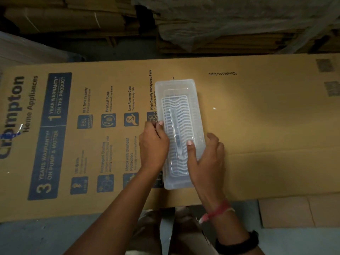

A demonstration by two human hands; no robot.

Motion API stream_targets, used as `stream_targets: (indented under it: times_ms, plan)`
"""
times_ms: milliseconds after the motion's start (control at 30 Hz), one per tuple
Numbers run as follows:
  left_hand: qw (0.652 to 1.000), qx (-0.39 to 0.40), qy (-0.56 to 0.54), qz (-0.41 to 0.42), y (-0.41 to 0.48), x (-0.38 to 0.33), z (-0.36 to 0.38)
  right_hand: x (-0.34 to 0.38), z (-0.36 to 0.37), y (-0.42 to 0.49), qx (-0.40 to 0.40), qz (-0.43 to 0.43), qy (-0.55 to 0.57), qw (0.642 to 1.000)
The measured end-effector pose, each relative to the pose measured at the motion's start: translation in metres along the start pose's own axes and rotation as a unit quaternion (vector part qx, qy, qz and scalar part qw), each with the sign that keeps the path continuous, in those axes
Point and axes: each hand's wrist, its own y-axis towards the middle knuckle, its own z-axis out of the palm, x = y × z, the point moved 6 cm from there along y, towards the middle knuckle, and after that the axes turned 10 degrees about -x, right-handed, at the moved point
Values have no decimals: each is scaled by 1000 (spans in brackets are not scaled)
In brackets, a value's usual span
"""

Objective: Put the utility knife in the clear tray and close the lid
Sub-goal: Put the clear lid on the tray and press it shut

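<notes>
Now left hand (153, 142), right hand (206, 157) clasp clear tray (176, 85) edges.

I am holding the clear tray (179, 85), which is lying lengthwise on the printed cardboard carton (257, 116). My left hand (153, 144) is curling its fingers (160, 124) round the tray's left edge. My right hand (206, 159) is gripping the right wall, its thumb pressing on the ribbed lid (174, 105). The utility knife (174, 129) is showing dimly through the lid.
</notes>
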Motion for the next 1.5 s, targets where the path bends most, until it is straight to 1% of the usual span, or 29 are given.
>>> stream_targets:
  times_ms: [100,233,333,467,567,633,767,867,933,1000,1100,1200,1333,1500]
  plan:
    - [999,-26,10,26,-10,3,2,-17,5,-6,24,51,49,997]
    - [998,-33,18,46,-9,2,5,-21,11,-4,43,75,105,991]
    - [998,-35,22,54,-3,-2,6,-22,14,3,61,88,119,987]
    - [998,-19,11,53,5,-5,5,-21,14,28,88,114,146,979]
    - [999,-9,-15,28,8,-8,4,-4,19,67,112,138,190,966]
    - [1000,-8,-22,8,15,-10,2,14,28,98,106,139,201,964]
    - [999,-6,-23,-25,40,-20,7,40,52,143,105,173,219,955]
    - [998,-24,-26,-61,61,-28,15,44,69,154,99,210,251,940]
    - [995,-34,-38,-88,75,-31,22,41,76,154,75,231,271,931]
    - [992,-41,-43,-109,85,-31,28,38,82,152,53,230,277,931]
    - [992,-41,-51,-107,90,-29,36,34,87,149,36,222,284,932]
    - [994,-44,-46,-89,91,-27,39,31,91,149,37,215,289,932]
    - [994,-50,-53,-80,93,-29,40,28,96,152,53,222,317,920]
    - [991,-66,-65,-96,90,-29,39,30,93,151,55,234,333,912]
